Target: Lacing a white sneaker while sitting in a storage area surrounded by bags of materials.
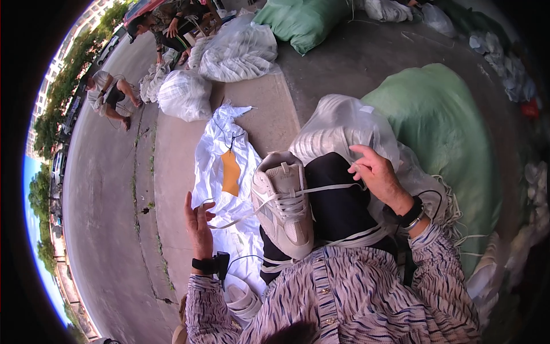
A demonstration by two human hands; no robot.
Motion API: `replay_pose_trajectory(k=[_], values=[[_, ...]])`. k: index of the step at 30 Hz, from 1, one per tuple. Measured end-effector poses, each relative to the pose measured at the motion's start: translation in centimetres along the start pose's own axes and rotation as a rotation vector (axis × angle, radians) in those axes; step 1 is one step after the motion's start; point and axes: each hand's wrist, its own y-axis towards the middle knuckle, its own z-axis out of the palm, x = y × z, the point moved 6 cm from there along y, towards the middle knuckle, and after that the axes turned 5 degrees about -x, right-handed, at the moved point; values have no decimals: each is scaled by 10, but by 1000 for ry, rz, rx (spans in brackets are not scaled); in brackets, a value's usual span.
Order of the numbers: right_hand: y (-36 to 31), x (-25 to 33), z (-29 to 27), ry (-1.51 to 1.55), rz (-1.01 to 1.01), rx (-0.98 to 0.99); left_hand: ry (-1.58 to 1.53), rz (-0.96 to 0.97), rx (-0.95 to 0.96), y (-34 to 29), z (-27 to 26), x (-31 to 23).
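A beige and white sneaker (282, 215) rests on my black-clad lap (338, 192), laced up the front. One end of its pale shoelace (332, 188) runs taut to my right hand (378, 175), whose fingers are closed on it. The other end stretches left to my left hand (199, 228), gripped low between the fingers while the fingertips point up. Both hands are held out to the sides, apart from the shoe. More pale laces (366, 238) lie across my lap.
White plastic sheeting (220, 149) with an orange piece (230, 173) lies ahead on the left. A clear bag of shoes (349, 129) and a large green sack (441, 114) stand at my right. Other filled bags (183, 94) and two people (106, 94) are farther off.
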Motion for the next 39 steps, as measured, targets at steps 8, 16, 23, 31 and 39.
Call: replay_pose_trajectory(k=[8, 16, 23, 31, 39], values=[[17, 36, 83, 132, -3, 299, -551, -516, 185, -25, 76, -4], [0, 24, 88, 56, 102, 411, -244, -388, 363, -28, 94, -21], [2, 27, 84, 45, 67, 309, -83, -80, 236, -22, 105, -50], [2, 42, 89, -267, -398, 100, -109, -171, 348, -30, 112, -42], [3, 25, 100, 90, 30, 451, -148, -181, 319, -32, 109, -35]])
